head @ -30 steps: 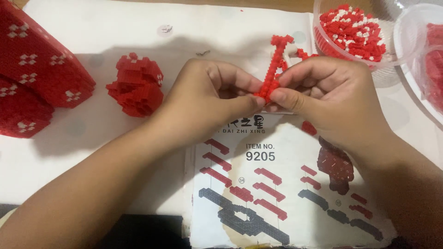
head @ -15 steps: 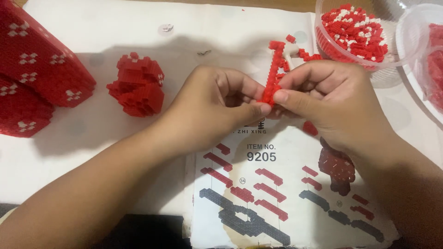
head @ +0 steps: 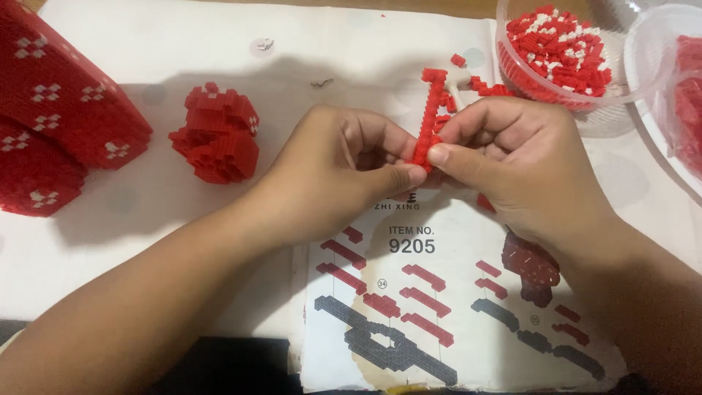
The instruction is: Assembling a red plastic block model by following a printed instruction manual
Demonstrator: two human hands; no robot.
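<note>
Tilted a little more upright than half a second ago, brick strip (head: pixel 428 117), with hands barely shifted. Pinched at its near end between left hand (head: pixel 336 175) and right hand (head: pixel 512 164), above far edge of instruction sheet (head: pixel 446 292). Left fingers (head: pixel 398 175) narrow, thumb tip pressed against strip from left; right fingers (head: pixel 446 155) narrow too, thumb and forefinger closed on same end from right. Both thumbs almost touching. Far end of strip pointing away, toward bowl (head: pixel 512 80), with short crosspiece at top.

Filled with red and white bricks, bowl at far right of worktop (head: pixel 146 219); just right of it, second clear container (head: pixel 658 80) with red contents, cut by frame edge. Few loose red bricks (head: pixel 486 86) between strip and bowl. Small built red lump (head: pixel 217 135) left of hands, well apart from them. Large red block with white patterns (head: pixel 58 110) at far left, partly out of frame. Printed with red and dark grey brick diagrams, sheet lying near, under both wrists, right forearm covering its right edge. Dark edge along near side, too little seen to tell what.
</note>
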